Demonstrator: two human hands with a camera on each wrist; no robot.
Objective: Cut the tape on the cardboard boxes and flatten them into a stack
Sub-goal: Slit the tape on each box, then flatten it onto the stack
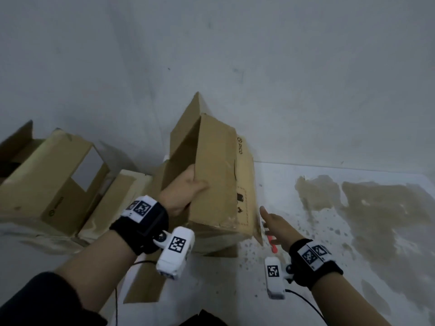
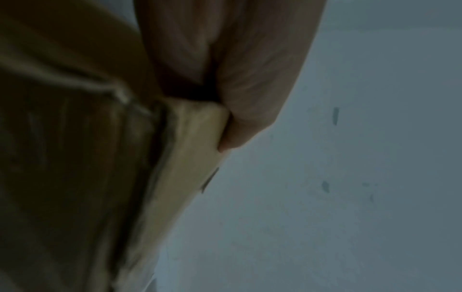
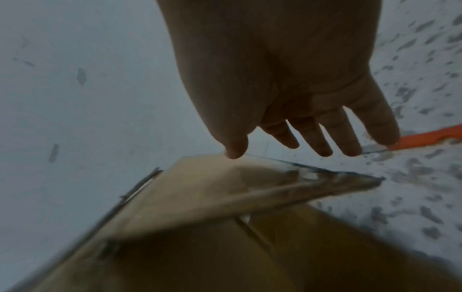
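Note:
A brown cardboard box (image 1: 219,182) stands tilted in the middle of the floor, its open end toward me. My left hand (image 1: 188,189) grips its near wall, thumb outside and fingers inside; the left wrist view shows the thumb pressed on the cardboard edge (image 2: 200,134). My right hand (image 1: 275,227) hovers open beside the box's right flap (image 3: 225,189), fingers spread, holding nothing. An orange box cutter (image 1: 273,244) lies on the floor under that hand, its blade end by the fingertips (image 3: 430,138).
Opened boxes (image 1: 54,180) lie at the left by the wall, with a flat cardboard piece (image 1: 146,285) near my left arm. The white wall (image 1: 235,67) is close behind. Brown stains (image 1: 376,220) mark the floor on the right.

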